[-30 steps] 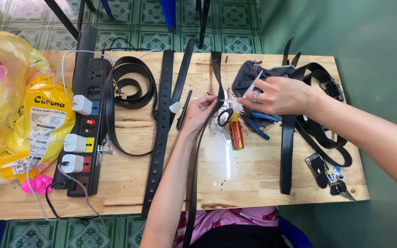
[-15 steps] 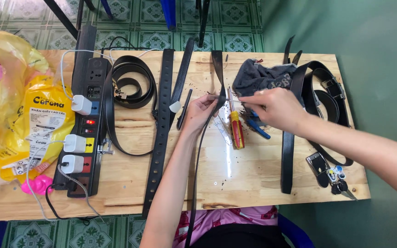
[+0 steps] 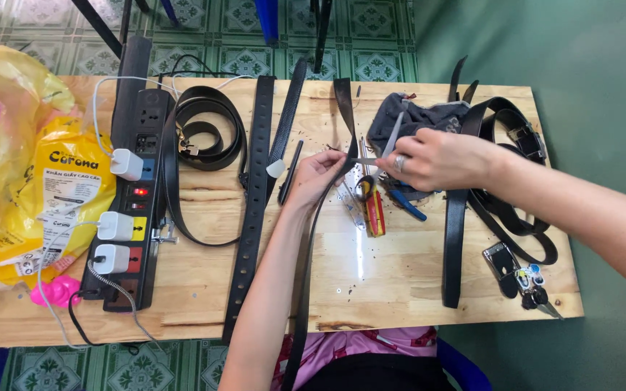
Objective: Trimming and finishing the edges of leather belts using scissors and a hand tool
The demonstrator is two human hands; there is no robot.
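Head view — black belt (image 3: 325, 190) pinched in left grip (image 3: 318, 176), right grip (image 3: 440, 161) just beside

Black leather on pale wood, yellow plastic at the edge

The belts (image 3: 255, 195) are black, the wooden table (image 3: 400, 275) pale tan, the power strip (image 3: 135, 188) black with white plugs, red and yellow sockets. The bag (image 3: 38, 181) is yellow, the cloth (image 3: 414, 119) dark grey, the screwdriver (image 3: 374, 210) red and yellow, the floor tiles (image 3: 219, 36) green-patterned.
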